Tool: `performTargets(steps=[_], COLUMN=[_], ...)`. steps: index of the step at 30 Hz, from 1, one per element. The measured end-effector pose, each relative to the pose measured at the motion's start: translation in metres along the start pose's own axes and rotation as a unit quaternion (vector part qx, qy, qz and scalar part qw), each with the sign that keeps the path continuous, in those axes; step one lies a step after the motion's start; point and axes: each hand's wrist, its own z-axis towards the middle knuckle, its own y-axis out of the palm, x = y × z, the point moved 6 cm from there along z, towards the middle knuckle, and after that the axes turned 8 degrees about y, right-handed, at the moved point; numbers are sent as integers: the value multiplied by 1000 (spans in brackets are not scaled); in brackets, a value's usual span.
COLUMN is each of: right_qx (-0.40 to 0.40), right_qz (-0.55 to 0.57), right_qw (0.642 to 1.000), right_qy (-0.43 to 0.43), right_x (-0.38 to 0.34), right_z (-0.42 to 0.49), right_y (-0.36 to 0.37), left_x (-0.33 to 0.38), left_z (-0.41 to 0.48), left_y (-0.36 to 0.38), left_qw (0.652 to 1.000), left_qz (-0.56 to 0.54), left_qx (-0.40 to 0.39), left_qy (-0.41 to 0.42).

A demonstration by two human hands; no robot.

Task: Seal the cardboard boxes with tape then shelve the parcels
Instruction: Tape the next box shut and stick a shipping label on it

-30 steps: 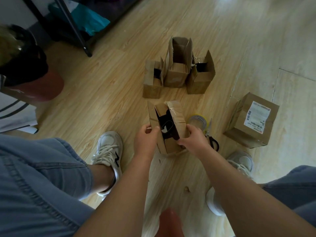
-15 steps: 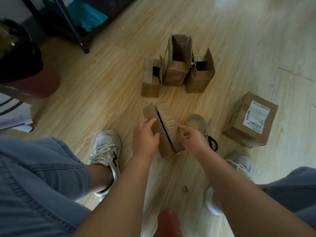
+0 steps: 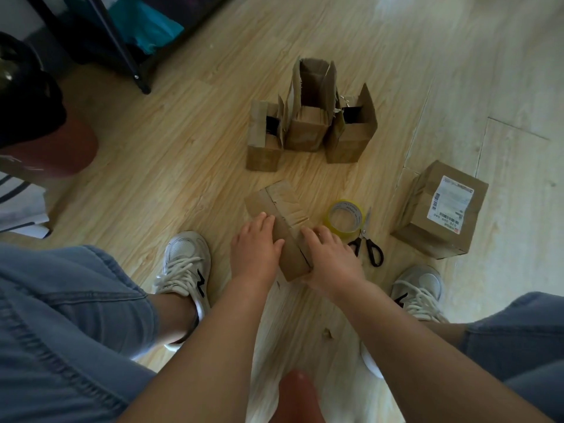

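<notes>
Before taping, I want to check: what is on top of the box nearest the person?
The left hand and right hand rest on the closed flaps of the box. What is inside cannot be seen; the flaps cover it.

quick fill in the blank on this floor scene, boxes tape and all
1. The left hand and right hand rest on a box standing on the ____.
2. The tape roll lies between that box and the ____.
3. Behind, ____ boxes stand open.
4. The lone box at right bears a white ____.

Missing words: floor; scissors; three; label.
</notes>
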Motion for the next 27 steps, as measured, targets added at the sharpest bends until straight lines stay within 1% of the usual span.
performTargets(steps=[3,5,7,8,9,10,12,14,15,16,18,21,24,27], right_qx=[-13,-28,-41,-44,-48,-57,-70,-32,2,32,60,37,4,10], right_qz=[-40,-47,-33,-24,-9,21,144,294,341,360,344,226,143,106], right_qw=[999,998,999,999,999,998,987,953,935,923,919,947,967,981], right_qy=[8,14,11,6,3,2,21,67,98,129,184,226,213,161], right_x=[12,16,17,17,18,20,27,39,48,58,81,108,112,99], right_z=[5,10,15,17,19,23,33,44,47,49,49,48,56,69], right_y=[-2,-9,-14,-16,-15,-14,-10,-14,-18,-22,-22,-13,-7,-9], left_x=[9,15,17,17,18,17,12,9,7,7,6,8,9,8], left_z=[-5,-7,-6,-4,-2,-1,0,0,-1,-1,-2,-4,-3,-2], left_y=[-7,-8,-6,-2,4,11,24,28,29,31,33,35,39,40], left_qw=[998,993,991,991,991,989,987,989,990,990,992,992,994,994], left_qz=[65,115,120,111,107,107,92,75,73,71,66,67,68,57], left_qx=[24,29,44,40,18,-14,-68,-77,-75,-75,-78,-78,-73,-75], left_qy=[10,17,36,55,81,101,110,101,97,91,80,67,52,55])
